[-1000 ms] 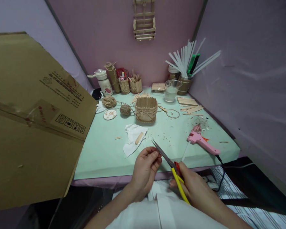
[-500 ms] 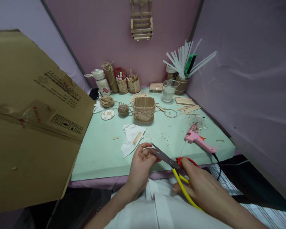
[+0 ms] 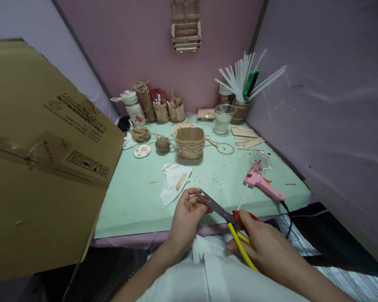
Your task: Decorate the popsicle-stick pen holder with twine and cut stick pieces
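My right hand (image 3: 264, 247) grips a pair of scissors (image 3: 219, 208) with dark blades and red and yellow handles. The blades are slightly apart and point up and left, over the fingers of my left hand (image 3: 189, 214). That hand is closed, fingertips pinched together beside the blades. A tiny pale sliver shows near the blades, but what the fingers hold is too small to make out. Just beyond, a white cloth (image 3: 168, 195) lies on the table with a short wooden strip (image 3: 181, 181) on it. A small wooden basket (image 3: 190, 144) stands further back.
At right lies a pink glue gun (image 3: 264, 186) beside scraps. Twine balls (image 3: 162, 144), a white lid (image 3: 142, 151), wooden sticks (image 3: 244, 133), a plastic cup of liquid (image 3: 223, 119) and a bottle (image 3: 134, 110) stand behind. A large cardboard box (image 3: 50, 167) borders the left.
The scissors' handles have drawn a little closer together, and the blades have closed slightly. My left hand stays almost in place.
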`<state>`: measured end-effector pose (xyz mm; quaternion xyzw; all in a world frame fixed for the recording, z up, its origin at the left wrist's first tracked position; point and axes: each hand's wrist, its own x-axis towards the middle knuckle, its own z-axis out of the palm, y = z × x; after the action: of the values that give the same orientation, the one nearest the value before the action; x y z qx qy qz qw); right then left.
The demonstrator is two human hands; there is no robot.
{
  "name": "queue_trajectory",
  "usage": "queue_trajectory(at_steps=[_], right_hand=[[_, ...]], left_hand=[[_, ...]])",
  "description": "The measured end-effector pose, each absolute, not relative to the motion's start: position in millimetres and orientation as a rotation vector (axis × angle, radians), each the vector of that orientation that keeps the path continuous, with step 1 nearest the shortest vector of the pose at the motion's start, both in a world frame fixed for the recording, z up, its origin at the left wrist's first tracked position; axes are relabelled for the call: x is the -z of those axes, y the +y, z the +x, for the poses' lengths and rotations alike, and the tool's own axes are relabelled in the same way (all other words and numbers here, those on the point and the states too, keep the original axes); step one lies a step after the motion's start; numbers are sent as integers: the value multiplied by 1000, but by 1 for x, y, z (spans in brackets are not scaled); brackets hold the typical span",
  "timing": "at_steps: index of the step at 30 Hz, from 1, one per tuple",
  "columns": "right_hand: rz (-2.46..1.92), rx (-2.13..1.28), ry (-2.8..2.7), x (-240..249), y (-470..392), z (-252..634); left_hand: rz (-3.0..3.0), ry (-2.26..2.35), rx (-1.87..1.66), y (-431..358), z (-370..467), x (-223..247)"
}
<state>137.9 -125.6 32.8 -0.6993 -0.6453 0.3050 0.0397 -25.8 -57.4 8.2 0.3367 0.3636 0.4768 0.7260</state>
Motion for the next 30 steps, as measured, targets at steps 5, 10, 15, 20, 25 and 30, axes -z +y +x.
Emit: queue_trajectory(at_steps=[5, 10, 15, 20, 25, 30], right_hand=[[-2175, -988, -1812, -25, -126, 136], [-2113, -1023, -1792, -13, -128, 136], [-2082, -1029, -1817, -2, -132, 136], [-1981, -1148, -1755, 2, -131, 140], [-1901, -1179, -1746, -8, -127, 144], [-2044, -1107, -1829, -17, -129, 143]], left_hand=[[680, 856, -931, -58, -24, -5], [715, 893, -939, -58, -20, 0], [707, 902, -913, -59, -19, 1], [671, 935, -877, -59, -20, -1], [671, 919, -880, -58, -22, -3], [740, 910, -879, -59, -22, -3]])
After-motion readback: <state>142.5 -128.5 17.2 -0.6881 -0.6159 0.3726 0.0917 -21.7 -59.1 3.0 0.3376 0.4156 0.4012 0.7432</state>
